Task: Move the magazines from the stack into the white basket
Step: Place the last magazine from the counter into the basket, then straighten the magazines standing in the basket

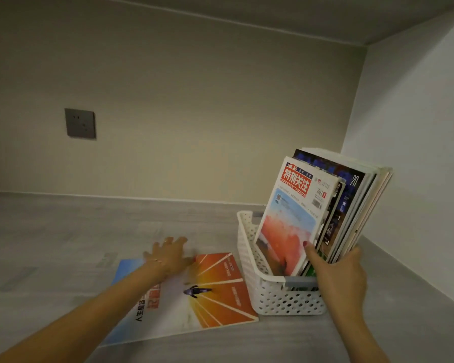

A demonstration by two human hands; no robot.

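Note:
A white perforated basket [278, 297] stands on the grey surface at the right. Several magazines [323, 205] stand upright in it, leaning right; the front one has a red title block and an orange and blue cover. My right hand [338, 273] grips the lower part of these magazines, thumb on the front cover. One magazine [207, 289] with an orange, white and blue cover lies flat to the left of the basket. My left hand [168, 255] rests on its far edge, fingers spread.
A grey wall socket [80, 123] sits on the back wall at the left. A white side wall [409, 153] rises just right of the basket. The grey surface [63, 231] stretches wide to the left.

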